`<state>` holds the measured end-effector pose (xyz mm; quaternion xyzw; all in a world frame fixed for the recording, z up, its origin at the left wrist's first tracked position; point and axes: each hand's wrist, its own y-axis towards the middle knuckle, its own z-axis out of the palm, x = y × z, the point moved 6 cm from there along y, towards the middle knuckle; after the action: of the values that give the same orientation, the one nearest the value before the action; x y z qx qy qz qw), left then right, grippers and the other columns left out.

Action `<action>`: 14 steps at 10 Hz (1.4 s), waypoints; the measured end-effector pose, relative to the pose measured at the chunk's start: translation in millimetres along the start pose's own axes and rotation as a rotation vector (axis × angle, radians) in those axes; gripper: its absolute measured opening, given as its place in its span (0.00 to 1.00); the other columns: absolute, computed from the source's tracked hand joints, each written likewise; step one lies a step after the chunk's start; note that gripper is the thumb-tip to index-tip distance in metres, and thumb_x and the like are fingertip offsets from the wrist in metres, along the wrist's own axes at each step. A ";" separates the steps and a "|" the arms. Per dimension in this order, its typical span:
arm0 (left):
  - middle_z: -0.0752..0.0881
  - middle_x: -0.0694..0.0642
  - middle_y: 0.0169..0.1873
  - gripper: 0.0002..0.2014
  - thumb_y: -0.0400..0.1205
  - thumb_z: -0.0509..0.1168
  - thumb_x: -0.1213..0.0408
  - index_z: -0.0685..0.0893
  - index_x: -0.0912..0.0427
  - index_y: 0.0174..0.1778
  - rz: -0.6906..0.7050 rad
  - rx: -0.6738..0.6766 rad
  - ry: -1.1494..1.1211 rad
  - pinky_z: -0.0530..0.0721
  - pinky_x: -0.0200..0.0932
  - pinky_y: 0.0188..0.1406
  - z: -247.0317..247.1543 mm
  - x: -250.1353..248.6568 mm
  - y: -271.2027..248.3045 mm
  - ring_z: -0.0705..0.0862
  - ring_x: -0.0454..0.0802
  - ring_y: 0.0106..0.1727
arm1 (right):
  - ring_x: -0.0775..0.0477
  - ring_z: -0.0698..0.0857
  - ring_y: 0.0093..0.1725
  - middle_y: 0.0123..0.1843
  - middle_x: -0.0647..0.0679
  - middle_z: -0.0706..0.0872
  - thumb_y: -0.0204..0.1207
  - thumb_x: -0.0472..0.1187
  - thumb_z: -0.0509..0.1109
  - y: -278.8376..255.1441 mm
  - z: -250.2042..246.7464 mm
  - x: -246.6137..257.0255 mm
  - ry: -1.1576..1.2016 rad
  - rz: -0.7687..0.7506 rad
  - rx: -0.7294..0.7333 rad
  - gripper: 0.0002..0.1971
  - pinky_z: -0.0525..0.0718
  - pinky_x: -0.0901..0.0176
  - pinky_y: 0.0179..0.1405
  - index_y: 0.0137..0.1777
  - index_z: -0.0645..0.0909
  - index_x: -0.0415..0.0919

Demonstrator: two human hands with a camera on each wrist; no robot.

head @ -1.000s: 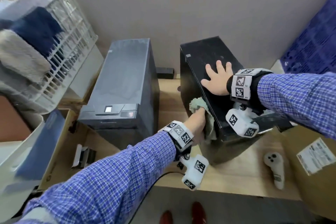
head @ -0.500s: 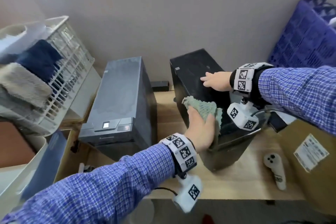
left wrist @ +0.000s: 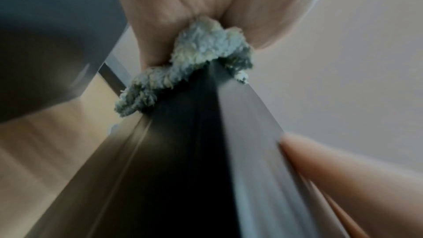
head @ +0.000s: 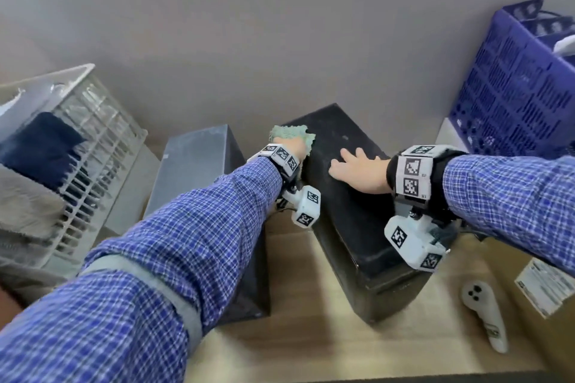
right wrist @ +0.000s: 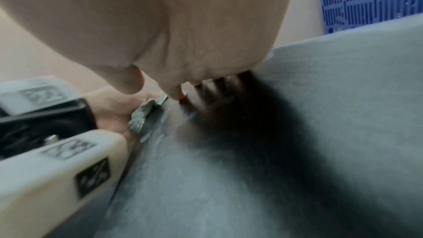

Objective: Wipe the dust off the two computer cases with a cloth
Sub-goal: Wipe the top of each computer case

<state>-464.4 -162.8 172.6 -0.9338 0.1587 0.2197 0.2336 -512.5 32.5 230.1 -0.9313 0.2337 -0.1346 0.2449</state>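
Two computer cases stand side by side on the wooden desk: a grey case (head: 193,165) on the left and a black case (head: 357,221) on the right. My left hand (head: 291,146) grips a fluffy green cloth (head: 294,134) and presses it onto the far left top edge of the black case (left wrist: 206,133). The cloth (left wrist: 194,64) shows bunched under my palm in the left wrist view. My right hand (head: 357,169) lies flat, fingers spread, on top of the black case (right wrist: 297,133), a little right of the cloth (right wrist: 146,113).
A white wire basket (head: 93,134) with folded towels stands at the left. A blue plastic crate (head: 513,87) stands at the right. A white controller (head: 485,317) lies on the desk beside a cardboard box (head: 544,305). The wall is close behind the cases.
My left hand has slid the cloth along the black case's left edge from the near end to the far end. My right hand stays flat on top.
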 end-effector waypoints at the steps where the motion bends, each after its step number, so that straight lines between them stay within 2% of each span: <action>1: 0.72 0.67 0.78 0.28 0.88 0.56 0.55 0.66 0.69 0.81 0.011 -0.062 -0.082 0.72 0.53 0.74 -19.3 -9.2 9.2 0.73 0.64 0.77 | 0.25 0.42 0.82 0.85 0.37 0.43 0.86 0.37 0.45 15.0 11.5 -2.8 -0.025 0.002 -0.044 0.22 0.51 0.23 0.76 0.80 0.58 0.44; 2: 0.69 0.65 0.78 0.30 0.86 0.55 0.50 0.59 0.52 0.84 0.043 -0.151 -0.004 0.63 0.57 0.78 -22.5 -13.9 22.4 0.69 0.65 0.78 | 0.29 0.37 0.83 0.86 0.38 0.39 0.86 0.45 0.45 21.6 18.7 -0.4 0.047 -0.061 -0.078 0.24 0.44 0.25 0.78 0.82 0.56 0.46; 3: 0.61 0.67 0.82 0.27 0.88 0.51 0.50 0.60 0.50 0.84 0.174 -0.174 0.201 0.56 0.62 0.80 -19.5 -15.5 21.9 0.61 0.68 0.82 | 0.31 0.34 0.83 0.86 0.40 0.37 0.86 0.49 0.45 28.0 24.6 -3.9 0.036 -0.071 -0.064 0.26 0.41 0.27 0.79 0.84 0.53 0.48; 4: 0.50 0.64 0.87 0.29 0.91 0.47 0.52 0.52 0.57 0.88 0.423 -0.139 0.483 0.43 0.62 0.85 -13.2 -25.3 12.8 0.47 0.65 0.87 | 0.35 0.34 0.84 0.87 0.43 0.37 0.85 0.53 0.44 28.8 26.4 -2.9 0.073 -0.071 -0.085 0.28 0.39 0.31 0.80 0.85 0.49 0.49; 5: 0.45 0.56 0.88 0.30 0.91 0.45 0.51 0.46 0.55 0.88 0.567 -0.042 0.701 0.41 0.61 0.86 4.0 -32.7 -18.6 0.40 0.61 0.88 | 0.32 0.38 0.84 0.86 0.40 0.39 0.87 0.45 0.46 19.2 17.6 -4.3 0.106 -0.034 -0.042 0.25 0.45 0.30 0.80 0.84 0.53 0.44; 6: 0.43 0.55 0.88 0.30 0.91 0.46 0.54 0.44 0.55 0.89 0.702 0.021 0.768 0.42 0.61 0.86 23.0 -35.5 -67.8 0.39 0.58 0.88 | 0.32 0.64 0.78 0.80 0.38 0.66 0.84 0.33 0.54 11.7 -5.3 -10.3 0.217 -0.087 -0.062 0.18 0.65 0.40 0.76 0.71 0.74 0.36; 7: 0.45 0.56 0.88 0.32 0.90 0.48 0.55 0.45 0.57 0.89 0.876 0.025 0.798 0.44 0.61 0.86 45.9 -36.0 -116.7 0.42 0.59 0.88 | 0.43 0.84 0.50 0.50 0.42 0.88 0.74 0.38 0.69 5.4 -40.1 -46.2 0.398 -0.016 -0.210 0.05 0.83 0.56 0.48 0.46 0.86 0.38; 8: 0.49 0.57 0.88 0.31 0.90 0.51 0.54 0.49 0.57 0.89 1.076 0.062 0.801 0.46 0.61 0.85 71.7 -40.6 -154.0 0.45 0.59 0.88 | 0.42 0.87 0.47 0.43 0.46 0.90 0.71 0.36 0.66 -5.2 -69.7 -64.2 0.395 -0.004 -0.448 0.09 0.84 0.56 0.51 0.36 0.87 0.45; 9: 0.61 0.62 0.85 0.30 0.87 0.56 0.57 0.61 0.60 0.86 1.194 0.063 0.755 0.58 0.67 0.82 65.6 -48.5 -167.5 0.56 0.64 0.86 | 0.48 0.83 0.57 0.57 0.54 0.87 0.76 0.36 0.60 -0.4 -60.7 -41.2 0.134 -0.079 -0.333 0.16 0.78 0.61 0.59 0.52 0.88 0.53; 10: 0.77 0.65 0.73 0.27 0.81 0.59 0.59 0.76 0.64 0.76 1.259 0.040 0.668 0.68 0.62 0.77 45.3 -45.4 -183.6 0.71 0.66 0.75 | 0.48 0.82 0.64 0.65 0.54 0.85 0.79 0.40 0.59 17.2 -41.1 -21.3 -0.023 -0.147 -0.185 0.18 0.77 0.60 0.64 0.63 0.85 0.53; 11: 0.82 0.63 0.54 0.18 0.77 0.66 0.54 0.86 0.64 0.56 1.306 -0.045 0.598 0.81 0.59 0.55 34.4 -31.6 -215.5 0.78 0.63 0.55 | 0.38 0.71 0.74 0.78 0.40 0.71 0.85 0.43 0.53 33.1 -20.9 -12.1 -0.205 -0.210 -0.094 0.19 0.71 0.46 0.73 0.73 0.74 0.41; 12: 0.77 0.57 0.46 0.30 0.71 0.71 0.34 0.81 0.59 0.50 1.277 -0.120 0.676 0.73 0.51 0.44 35.2 -28.3 -238.1 0.72 0.56 0.45 | 0.38 0.50 0.85 0.87 0.40 0.46 0.87 0.52 0.49 40.7 -14.1 -13.6 -0.305 -0.195 -0.102 0.30 0.53 0.44 0.83 0.85 0.47 0.43; 13: 0.72 0.53 0.46 0.42 0.59 0.68 0.21 0.74 0.57 0.49 1.134 -0.160 0.716 0.69 0.51 0.46 40.5 -37.7 -240.0 0.67 0.52 0.45 | 0.37 0.48 0.84 0.86 0.39 0.43 0.87 0.53 0.50 68.0 -27.1 -17.0 -0.352 -0.212 -0.198 0.33 0.53 0.44 0.82 0.86 0.41 0.45; 14: 0.70 0.53 0.47 0.43 0.54 0.73 0.25 0.71 0.57 0.49 1.055 -0.145 0.682 0.70 0.51 0.49 49.7 -40.4 -240.0 0.67 0.53 0.46 | 0.36 0.48 0.84 0.87 0.42 0.43 0.87 0.51 0.49 99.4 -46.5 -16.7 -0.332 -0.179 -0.201 0.31 0.53 0.41 0.82 0.86 0.40 0.47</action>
<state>-419.8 71.9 240.7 -0.7608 0.6480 0.0053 -0.0336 -580.4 -54.0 215.4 -0.9775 0.1190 0.0235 0.1728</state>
